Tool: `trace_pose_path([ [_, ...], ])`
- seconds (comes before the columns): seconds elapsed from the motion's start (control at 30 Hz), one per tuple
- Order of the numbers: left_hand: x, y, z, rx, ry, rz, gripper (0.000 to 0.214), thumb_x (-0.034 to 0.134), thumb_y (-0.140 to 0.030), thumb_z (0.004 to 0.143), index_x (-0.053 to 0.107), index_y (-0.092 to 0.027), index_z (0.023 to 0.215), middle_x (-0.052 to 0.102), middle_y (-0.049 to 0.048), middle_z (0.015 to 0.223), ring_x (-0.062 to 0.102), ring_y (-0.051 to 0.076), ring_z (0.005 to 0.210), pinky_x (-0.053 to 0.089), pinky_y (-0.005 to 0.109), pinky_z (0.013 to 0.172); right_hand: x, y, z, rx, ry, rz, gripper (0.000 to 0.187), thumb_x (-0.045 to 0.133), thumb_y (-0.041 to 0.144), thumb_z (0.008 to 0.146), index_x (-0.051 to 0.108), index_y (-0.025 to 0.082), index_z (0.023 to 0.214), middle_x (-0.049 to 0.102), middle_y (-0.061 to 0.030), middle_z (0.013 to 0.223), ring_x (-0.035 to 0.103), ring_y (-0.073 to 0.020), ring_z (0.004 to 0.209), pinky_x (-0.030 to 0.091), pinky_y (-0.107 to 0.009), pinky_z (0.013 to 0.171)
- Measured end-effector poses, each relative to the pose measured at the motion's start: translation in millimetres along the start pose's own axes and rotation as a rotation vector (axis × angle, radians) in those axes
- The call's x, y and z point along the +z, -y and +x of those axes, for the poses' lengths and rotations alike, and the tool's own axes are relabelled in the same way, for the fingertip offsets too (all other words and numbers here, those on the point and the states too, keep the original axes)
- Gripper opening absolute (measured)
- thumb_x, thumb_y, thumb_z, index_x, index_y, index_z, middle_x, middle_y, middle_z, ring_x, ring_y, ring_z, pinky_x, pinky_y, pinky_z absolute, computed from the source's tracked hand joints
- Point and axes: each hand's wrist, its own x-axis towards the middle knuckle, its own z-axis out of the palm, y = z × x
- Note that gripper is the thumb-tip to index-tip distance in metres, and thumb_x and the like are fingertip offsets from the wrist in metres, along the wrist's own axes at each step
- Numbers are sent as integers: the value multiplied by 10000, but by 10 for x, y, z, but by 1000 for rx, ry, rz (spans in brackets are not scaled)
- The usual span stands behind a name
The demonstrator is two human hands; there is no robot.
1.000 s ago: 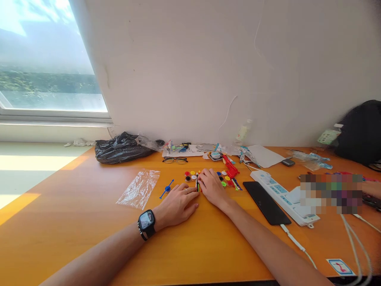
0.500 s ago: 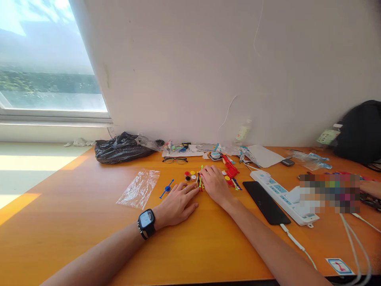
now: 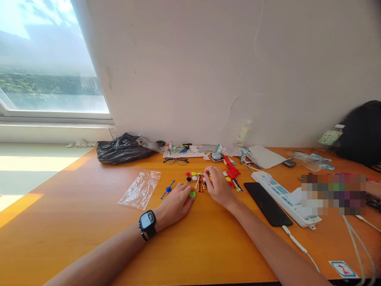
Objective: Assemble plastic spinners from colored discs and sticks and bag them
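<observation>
My left hand point(image 3: 176, 203), with a watch at its wrist, rests low over the table, fingers curled. A small light-green plastic disc point(image 3: 192, 194) sits at its thumb and index fingertips. My right hand point(image 3: 219, 186) pinches a thin yellow-green arrow-like stick point(image 3: 197, 173), which points to the left. Under the stick lie a black stick point(image 3: 199, 184) and a few others in red and white. A black disc point(image 3: 189, 179) and a red disc point(image 3: 188, 174) lie between the hands, farther back. Left of my left hand is a blue stick with a round blue disc point(image 3: 168, 190) at its middle.
A clear plastic bag point(image 3: 140, 190) lies at left. Behind are glasses point(image 3: 176, 161), a black bag point(image 3: 127, 149) and a red toy gun point(image 3: 231, 167). On the right are a black phone point(image 3: 266, 203), a white power strip point(image 3: 285, 196) and another person's hand point(image 3: 372, 187).
My right hand has turned the yellow-green stick from upright to nearly level. My left hand has drawn back slightly, and the green disc now shows at its fingertips.
</observation>
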Motion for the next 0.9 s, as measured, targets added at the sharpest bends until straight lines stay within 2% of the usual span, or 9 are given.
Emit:
trace_pose_path([
  [0.1, 3, 10, 2, -64, -27, -98, 84, 586, -186, 953, 628, -238, 1004, 709, 55, 944, 659, 223, 894, 470, 327, 811, 4, -24, -34, 85, -10, 99, 161, 370, 303, 1083, 491, 230, 1005, 633, -72, 927, 606, -241, 856, 464, -360, 797],
  [0.23, -72, -20, 13, -175, -54, -330, 117, 635, -168, 893, 670, -213, 994, 721, 25, 890, 639, 172, 776, 474, 278, 724, -13, -33, -72, 160, 40, 209, 116, 421, 343, 1067, 469, 239, 1081, 641, -41, 884, 633, -226, 778, 465, -337, 714],
  [0.43, -86, 35, 50, -292, -53, -694, 161, 697, -257, 868, 718, -165, 998, 750, 63, 926, 672, 177, 797, 520, 272, 704, -33, 100, -96, 132, 120, 449, 171, 465, 363, 1061, 573, 229, 1072, 658, -43, 935, 625, -201, 798, 497, -317, 723],
  [0.6, -74, 75, 68, -322, -74, -763, 234, 727, -320, 888, 742, -157, 1055, 773, 94, 1024, 711, 219, 889, 565, 312, 773, -19, 240, -134, 112, 199, 555, 222, 475, 314, 1039, 675, 218, 1047, 688, -65, 1000, 642, -213, 886, 519, -337, 808],
  [0.67, -94, 61, 72, -330, -79, -796, 291, 767, -354, 872, 745, -150, 1079, 773, 108, 1078, 721, 238, 943, 580, 337, 826, -5, 268, -154, 109, 232, 575, 220, 472, 294, 1031, 673, 221, 1083, 706, -70, 1060, 649, -221, 940, 517, -351, 859],
  [0.77, -128, 20, 76, -341, -60, -852, 373, 798, -425, 860, 746, -140, 1095, 774, 115, 1090, 724, 254, 974, 587, 362, 862, 22, 270, -181, 128, 272, 598, 214, 486, 294, 1024, 641, 234, 1157, 706, -66, 1104, 653, -218, 948, 522, -340, 850],
  [0.9, -151, -22, 73, -331, -73, -879, 390, 762, -460, 898, 743, -144, 1127, 774, 115, 1123, 725, 262, 1010, 579, 372, 896, 60, 235, -204, 120, 263, 579, 210, 492, 287, 1023, 615, 242, 1186, 692, -63, 1100, 646, -217, 964, 520, -331, 840],
])
